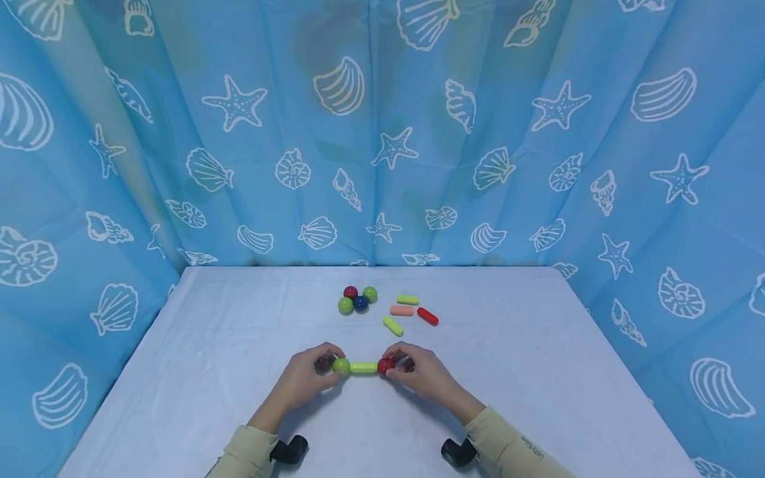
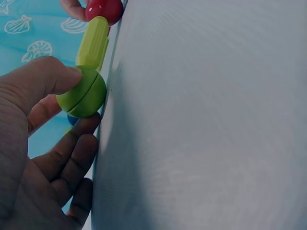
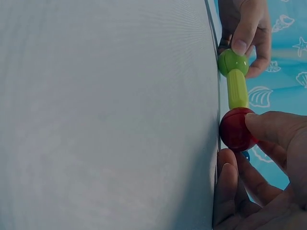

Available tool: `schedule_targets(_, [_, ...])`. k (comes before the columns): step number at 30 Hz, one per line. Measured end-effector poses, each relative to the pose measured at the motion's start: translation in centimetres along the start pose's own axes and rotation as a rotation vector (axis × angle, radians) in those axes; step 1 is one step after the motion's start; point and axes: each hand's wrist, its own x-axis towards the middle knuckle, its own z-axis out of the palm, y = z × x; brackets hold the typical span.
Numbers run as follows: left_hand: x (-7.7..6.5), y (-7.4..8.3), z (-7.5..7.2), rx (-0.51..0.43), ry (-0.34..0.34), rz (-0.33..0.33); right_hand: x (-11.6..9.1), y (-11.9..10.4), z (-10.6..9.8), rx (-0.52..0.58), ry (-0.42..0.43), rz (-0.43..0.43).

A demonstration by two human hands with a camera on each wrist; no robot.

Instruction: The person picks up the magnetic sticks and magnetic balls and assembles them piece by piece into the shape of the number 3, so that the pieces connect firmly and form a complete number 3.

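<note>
My left hand point(image 1: 307, 377) pinches a green ball point(image 1: 341, 366) between thumb and fingers. My right hand point(image 1: 422, 373) grips a red ball point(image 1: 385, 366) the same way. A yellow-green ribbed rod point(image 1: 364, 367) lies level between the two balls, its ends meeting both in one straight line. In the left wrist view the thumb presses the top of the green ball point(image 2: 82, 92), where a seam runs around it. The right wrist view shows the red ball point(image 3: 237, 129) under the right thumb, with the rod point(image 3: 237, 89) reaching to the other hand.
Farther back sits a cluster of balls: a dark red one point(image 1: 350, 292), a blue one point(image 1: 360, 303) and two green ones point(image 1: 345, 305). To their right lie loose rods: a salmon one point(image 1: 402, 311), a red one point(image 1: 427, 316) and two yellow-green ones point(image 1: 392, 325). A blue curtain point(image 1: 370, 133) hangs behind the white table point(image 1: 508, 372).
</note>
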Motion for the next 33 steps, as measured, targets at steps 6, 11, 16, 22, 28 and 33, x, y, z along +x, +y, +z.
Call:
schedule_targets(6, [-0.1, 0.1, 0.0, -0.003, -0.001, -0.006, 0.1, 0.0, 0.1, -0.004, 0.01, 0.005])
schedule_targets(11, [-0.2, 0.3, 0.0, 0.002, 0.0, 0.003, 0.1, 0.1, 0.1, -0.009, 0.015, 0.012])
schedule_targets(16, [-0.1, 0.2, 0.0, 0.013, -0.005, 0.004, 0.0, 0.2, 0.0, -0.009, 0.017, 0.006])
schedule_targets(22, [-0.2, 0.2, -0.4, 0.036, -0.034, 0.012, 0.0, 0.3, 0.0, -0.013, 0.024, 0.0])
schedule_targets(28, [0.2, 0.4, -0.1, 0.095, -0.03, 0.036, 0.0, 0.1, 0.2, -0.005, 0.036, 0.018])
schedule_targets(33, [0.4, 1.1, 0.7, 0.091, 0.0, 0.063, 0.1, 0.2, 0.1, -0.002, 0.03, 0.037])
